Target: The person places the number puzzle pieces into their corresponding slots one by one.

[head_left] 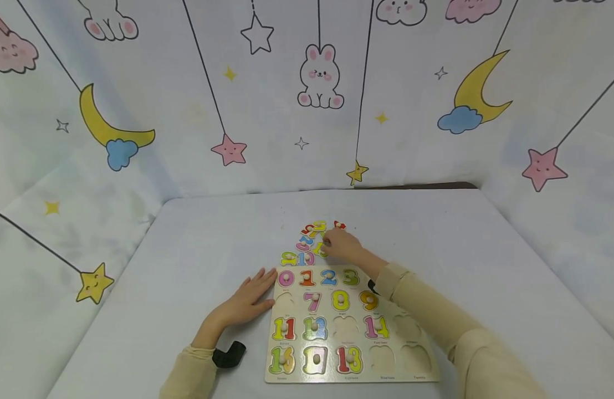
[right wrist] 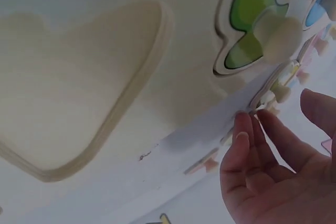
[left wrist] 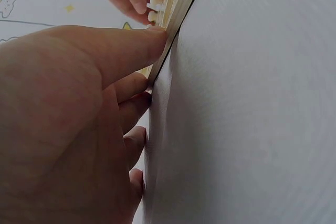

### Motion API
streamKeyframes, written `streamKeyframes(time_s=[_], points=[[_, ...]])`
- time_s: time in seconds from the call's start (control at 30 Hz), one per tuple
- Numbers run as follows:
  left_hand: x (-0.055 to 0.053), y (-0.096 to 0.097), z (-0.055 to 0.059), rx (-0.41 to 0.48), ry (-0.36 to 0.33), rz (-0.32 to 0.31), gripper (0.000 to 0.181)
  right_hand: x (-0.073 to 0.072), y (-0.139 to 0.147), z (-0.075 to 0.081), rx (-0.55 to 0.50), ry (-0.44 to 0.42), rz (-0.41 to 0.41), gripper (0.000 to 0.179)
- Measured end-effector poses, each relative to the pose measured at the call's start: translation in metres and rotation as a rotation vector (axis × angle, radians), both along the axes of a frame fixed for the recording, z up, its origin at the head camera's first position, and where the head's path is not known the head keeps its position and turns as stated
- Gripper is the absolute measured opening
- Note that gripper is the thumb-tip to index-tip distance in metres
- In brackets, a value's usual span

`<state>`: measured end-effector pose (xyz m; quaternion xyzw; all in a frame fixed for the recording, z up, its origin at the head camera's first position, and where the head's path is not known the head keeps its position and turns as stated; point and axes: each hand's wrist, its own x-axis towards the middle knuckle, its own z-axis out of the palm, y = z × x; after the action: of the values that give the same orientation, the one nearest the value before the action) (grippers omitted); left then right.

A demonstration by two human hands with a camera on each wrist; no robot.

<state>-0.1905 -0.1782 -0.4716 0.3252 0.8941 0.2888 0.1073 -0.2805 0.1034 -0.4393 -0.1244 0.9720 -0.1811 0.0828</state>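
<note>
A wooden number puzzle board (head_left: 429, 338) lies on the white table, many of its recesses filled with coloured, knobbed number pieces. My left hand (head_left: 247, 299) rests at the board's left edge with fingers extended; in the left wrist view its thumb (left wrist: 131, 48) touches that edge. Beyond the board, my right hand (head_left: 342, 245) reaches over a cluster of loose number pieces (head_left: 305, 259). In the right wrist view, its bent fingertips meet the edge of a loose piece (right wrist: 286, 77), while the thumb (right wrist: 317, 109) stands apart from them. The hand hides part of the cluster.
Bare recesses show at the board's left side (head_left: 284, 301), middle (head_left: 344, 329) and lower right (head_left: 415, 359). The right sleeve (head_left: 426, 305) covers the board's upper right corner. A red loose piece (head_left: 339, 224) lies behind the right hand. A patterned cloth (head_left: 277, 111) hangs behind the table.
</note>
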Motion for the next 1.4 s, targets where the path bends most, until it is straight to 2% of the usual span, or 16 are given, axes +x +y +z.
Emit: streamKeyframes(time_s=[0.17, 0.3, 0.63, 0.77, 0.9, 1.03, 1.23, 1.4], points=[[0.0, 0.0, 0.001, 0.002, -0.003, 0.002, 0.063, 0.0, -0.006, 0.0, 0.133, -0.001, 0.002, 0.034], [0.0, 0.001, 0.0, 0.004, 0.004, -0.004, 0.063, 0.001, -0.007, 0.002, 0.167, -0.002, 0.008, 0.038], [-0.001, 0.001, -0.001, 0.007, 0.02, -0.018, 0.062, 0.008, -0.001, -0.003, -0.006, -0.002, -0.043, 0.039], [0.0, 0.001, -0.001, 0.007, 0.018, -0.016, 0.062, 0.015, 0.002, 0.0, -0.081, 0.023, -0.008, 0.031], [0.0, 0.001, 0.0, 0.014, 0.007, -0.014, 0.062, 0.025, 0.008, 0.003, -0.159, 0.088, 0.058, 0.018], [0.0, 0.001, 0.002, 0.015, 0.004, -0.007, 0.062, 0.034, 0.017, 0.004, -0.202, 0.139, 0.114, 0.013], [0.0, -0.001, 0.0, 0.012, 0.013, -0.001, 0.062, 0.046, 0.038, 0.002, -0.248, 0.15, 0.116, 0.013], [0.0, 0.0, -0.002, 0.02, 0.006, -0.008, 0.063, 0.051, 0.061, 0.002, -0.278, 0.205, 0.127, 0.014]])
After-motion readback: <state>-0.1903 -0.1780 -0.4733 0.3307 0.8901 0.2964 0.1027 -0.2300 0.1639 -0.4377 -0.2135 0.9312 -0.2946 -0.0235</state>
